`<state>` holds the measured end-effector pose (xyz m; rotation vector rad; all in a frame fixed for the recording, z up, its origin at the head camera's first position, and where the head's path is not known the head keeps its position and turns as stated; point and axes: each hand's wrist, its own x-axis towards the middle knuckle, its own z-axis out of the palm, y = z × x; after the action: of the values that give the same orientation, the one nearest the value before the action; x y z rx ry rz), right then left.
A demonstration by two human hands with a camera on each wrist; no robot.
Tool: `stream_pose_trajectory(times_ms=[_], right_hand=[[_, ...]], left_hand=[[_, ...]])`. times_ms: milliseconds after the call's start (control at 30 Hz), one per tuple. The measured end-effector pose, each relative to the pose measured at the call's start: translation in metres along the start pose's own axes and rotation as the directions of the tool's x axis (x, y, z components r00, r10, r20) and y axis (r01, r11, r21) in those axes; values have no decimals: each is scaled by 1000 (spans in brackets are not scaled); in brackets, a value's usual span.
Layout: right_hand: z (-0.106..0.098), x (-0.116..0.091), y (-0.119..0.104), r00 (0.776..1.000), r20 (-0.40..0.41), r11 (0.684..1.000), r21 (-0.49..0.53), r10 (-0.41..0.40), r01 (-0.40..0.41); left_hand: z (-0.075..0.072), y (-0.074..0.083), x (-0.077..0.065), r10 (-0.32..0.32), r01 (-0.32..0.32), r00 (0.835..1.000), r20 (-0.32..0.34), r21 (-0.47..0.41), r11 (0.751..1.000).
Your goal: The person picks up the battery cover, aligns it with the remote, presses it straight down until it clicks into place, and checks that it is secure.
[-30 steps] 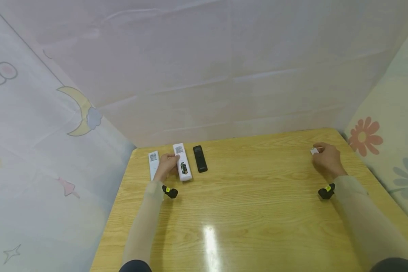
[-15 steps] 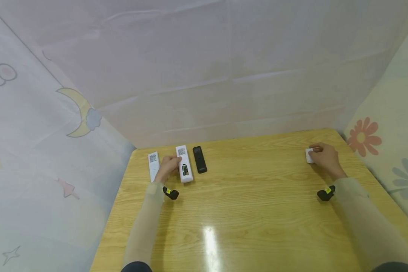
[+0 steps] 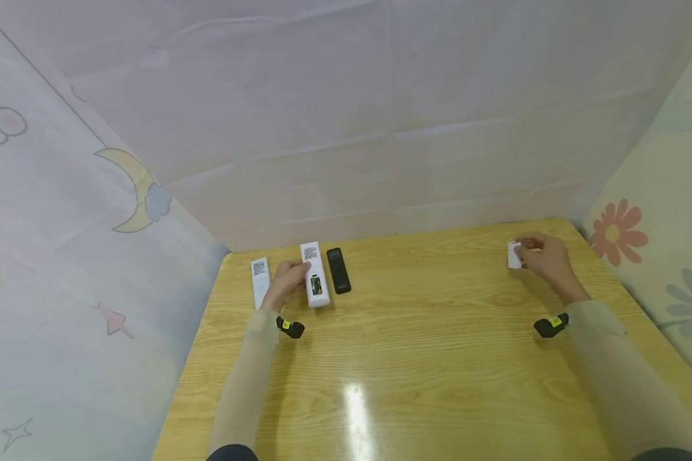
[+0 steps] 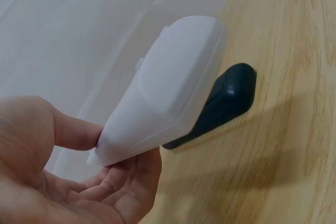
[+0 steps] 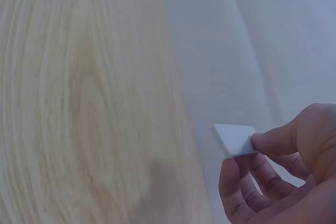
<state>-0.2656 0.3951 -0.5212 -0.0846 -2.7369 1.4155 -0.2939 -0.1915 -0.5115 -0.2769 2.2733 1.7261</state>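
Observation:
My left hand holds a white remote control between thumb and fingers, its back face up. The remote's battery compartment is uncovered and dark inside. In the left wrist view the white remote is tilted above the table, the thumb on one side and curled fingers beneath. At the far right my right hand pinches a small white battery cover. The right wrist view shows this cover gripped between thumb and fingertips, raised off the table.
A black remote lies just right of the white one. Another white remote lies to the left, partly hidden by my left hand. The wooden table ends at a fabric-covered wall behind. Side walls flank it.
My right hand has raised the battery cover and moved it slightly left, and the cover now shows its flat face. The left hand has shifted the white remote slightly right.

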Motion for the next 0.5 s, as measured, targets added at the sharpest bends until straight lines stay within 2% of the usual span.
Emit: stream_pose_trajectory(times_ms=[300,500], right_hand=[[11,0,-28,998,14,995,84,-54,53],[15,-3,-44,996,58,992,106,-71,65]], left_hand=[[10,12,-5,40,-40,999,15,-36,999],[13,16,-8,44,-43,999,27,-45,998]])
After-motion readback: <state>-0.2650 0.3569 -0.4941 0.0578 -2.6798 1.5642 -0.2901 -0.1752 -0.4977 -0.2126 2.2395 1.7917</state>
